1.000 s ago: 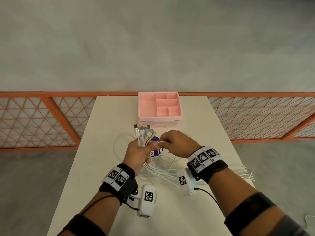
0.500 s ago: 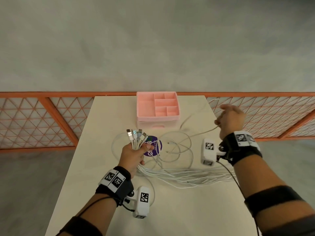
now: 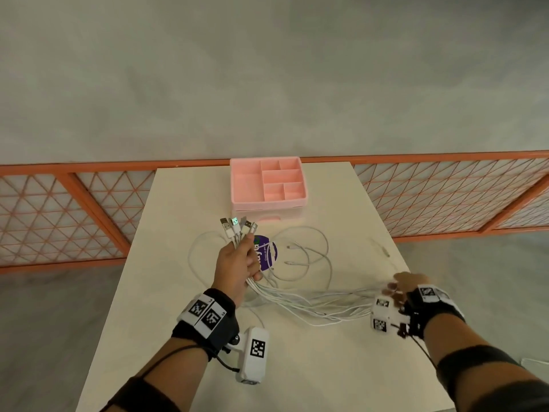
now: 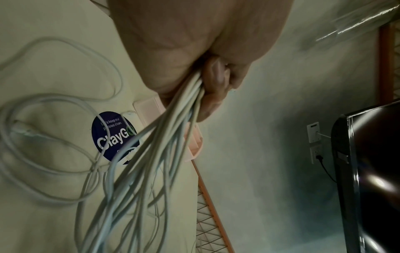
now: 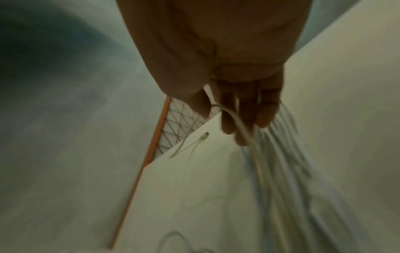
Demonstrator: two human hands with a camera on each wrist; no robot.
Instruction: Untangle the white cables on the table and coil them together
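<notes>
Right hand [image 3: 399, 288] lower now (perhaps on cables [image 3: 320, 304])

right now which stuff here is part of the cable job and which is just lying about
In the job:
- white cables
- left hand, gripping the plug ends
- right hand, at the strands

Lying about:
- pink organiser tray
- round purple sticker
- table
</notes>
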